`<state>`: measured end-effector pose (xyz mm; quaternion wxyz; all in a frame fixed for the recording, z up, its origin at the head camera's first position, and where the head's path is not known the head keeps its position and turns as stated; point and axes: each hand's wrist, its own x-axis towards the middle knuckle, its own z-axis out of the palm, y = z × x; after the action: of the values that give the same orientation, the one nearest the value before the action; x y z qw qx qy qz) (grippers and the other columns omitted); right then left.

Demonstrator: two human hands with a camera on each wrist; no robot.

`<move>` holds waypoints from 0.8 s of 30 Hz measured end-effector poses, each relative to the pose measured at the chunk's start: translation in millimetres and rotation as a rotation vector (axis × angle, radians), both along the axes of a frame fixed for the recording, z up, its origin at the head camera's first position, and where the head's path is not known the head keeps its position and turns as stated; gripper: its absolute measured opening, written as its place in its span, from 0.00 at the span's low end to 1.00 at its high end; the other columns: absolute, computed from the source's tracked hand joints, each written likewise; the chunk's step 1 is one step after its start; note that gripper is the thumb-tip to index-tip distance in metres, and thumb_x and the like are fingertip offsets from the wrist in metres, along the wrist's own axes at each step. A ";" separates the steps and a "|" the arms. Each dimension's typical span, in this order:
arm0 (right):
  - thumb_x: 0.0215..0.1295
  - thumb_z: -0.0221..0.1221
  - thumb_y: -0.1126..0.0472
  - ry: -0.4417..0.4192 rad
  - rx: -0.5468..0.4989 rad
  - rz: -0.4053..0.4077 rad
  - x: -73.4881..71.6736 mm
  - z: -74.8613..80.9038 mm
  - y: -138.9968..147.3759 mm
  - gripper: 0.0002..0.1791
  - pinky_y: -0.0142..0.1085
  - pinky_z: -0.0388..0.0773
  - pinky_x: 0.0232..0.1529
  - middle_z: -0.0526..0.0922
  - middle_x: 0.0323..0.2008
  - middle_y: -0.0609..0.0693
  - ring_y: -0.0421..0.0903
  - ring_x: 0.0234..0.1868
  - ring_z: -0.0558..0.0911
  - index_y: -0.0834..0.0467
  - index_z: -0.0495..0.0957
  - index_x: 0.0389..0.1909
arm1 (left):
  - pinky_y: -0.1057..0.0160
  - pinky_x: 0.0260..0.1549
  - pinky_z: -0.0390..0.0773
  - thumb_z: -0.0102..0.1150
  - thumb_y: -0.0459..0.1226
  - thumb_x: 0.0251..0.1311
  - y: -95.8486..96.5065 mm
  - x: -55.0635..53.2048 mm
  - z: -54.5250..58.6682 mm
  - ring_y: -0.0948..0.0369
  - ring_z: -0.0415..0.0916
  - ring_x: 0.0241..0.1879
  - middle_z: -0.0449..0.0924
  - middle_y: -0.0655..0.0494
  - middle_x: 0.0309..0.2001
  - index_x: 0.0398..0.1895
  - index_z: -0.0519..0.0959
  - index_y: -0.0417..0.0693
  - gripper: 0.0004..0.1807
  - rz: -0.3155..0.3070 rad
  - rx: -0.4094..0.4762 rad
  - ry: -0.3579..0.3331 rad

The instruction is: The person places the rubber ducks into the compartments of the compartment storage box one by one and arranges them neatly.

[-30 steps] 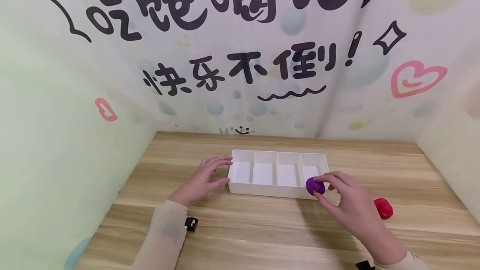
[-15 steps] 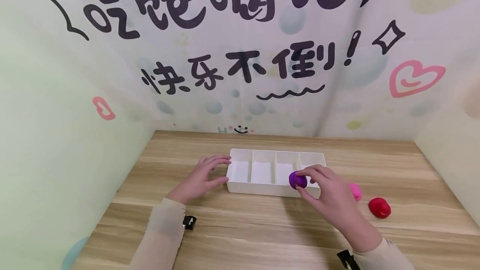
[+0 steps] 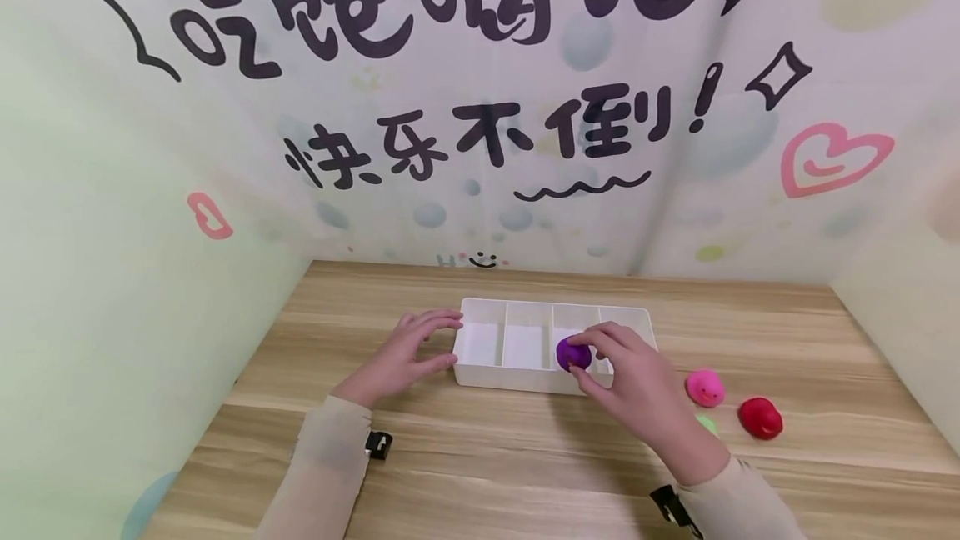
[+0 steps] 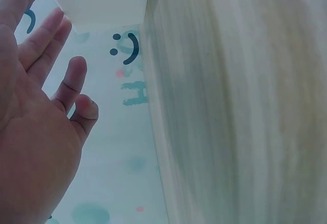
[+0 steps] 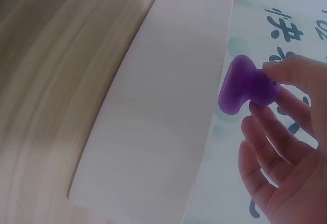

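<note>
A purple rubber duck [image 3: 573, 353] is pinched by its head between the thumb and fingers of my right hand [image 3: 633, 382]. It hangs over the front rim of a white four-compartment box [image 3: 517, 379], near the third compartment from the left. In the right wrist view the duck [image 5: 245, 85] shows its rounded body beside the box's long front wall [image 5: 153, 96]. My left hand [image 3: 393, 361] rests its fingertips and thumb tip at the box's left end. The left wrist view shows that hand [image 4: 41, 106] with its fingers extended beside the box's end wall [image 4: 104, 2].
To the right of the box lie a pink rubber duck [image 3: 705, 388] and a red one [image 3: 762, 417]. Part of a light green thing [image 3: 707, 423] shows behind my right wrist. A printed wall covering [image 3: 420, 215] stands at the back edge of the wooden table [image 3: 465, 457].
My right hand has carried the purple duck leftward along the box's front, from the rightmost compartment toward the third. The pink duck and green thing came into view. My left hand stays put.
</note>
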<state>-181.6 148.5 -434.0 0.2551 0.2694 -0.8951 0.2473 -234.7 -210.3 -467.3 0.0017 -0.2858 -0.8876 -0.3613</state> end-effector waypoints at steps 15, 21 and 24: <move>0.56 0.76 0.58 -0.064 0.014 0.049 -13.8 4.6 -31.9 0.17 0.39 0.84 0.41 0.84 0.45 0.44 0.42 0.45 0.82 0.50 0.85 0.46 | 0.46 0.61 0.70 0.68 0.42 0.67 0.6 0.7 0.8 0.52 0.64 0.65 0.68 0.57 0.75 0.69 0.74 0.48 0.28 0.003 0.019 -0.013; 0.55 0.76 0.59 -0.092 0.025 0.056 -14.8 0.5 -42.7 0.17 0.37 0.84 0.41 0.85 0.46 0.44 0.42 0.44 0.82 0.50 0.86 0.47 | 0.41 0.65 0.72 0.68 0.42 0.66 1.1 2.1 2.1 0.52 0.63 0.65 0.67 0.59 0.76 0.69 0.74 0.49 0.29 0.015 0.028 -0.069; 0.55 0.75 0.60 -0.101 0.016 0.057 -15.9 1.3 -48.8 0.17 0.37 0.84 0.42 0.84 0.46 0.43 0.42 0.45 0.81 0.49 0.86 0.47 | 0.43 0.66 0.72 0.68 0.44 0.66 1.4 1.7 3.4 0.53 0.63 0.65 0.67 0.61 0.76 0.69 0.74 0.51 0.29 0.021 0.024 -0.075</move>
<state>-197.5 99.7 -432.7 0.2000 0.2840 -0.9008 0.2607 -233.0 -208.9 -463.9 -0.0244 -0.2624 -0.8856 -0.3825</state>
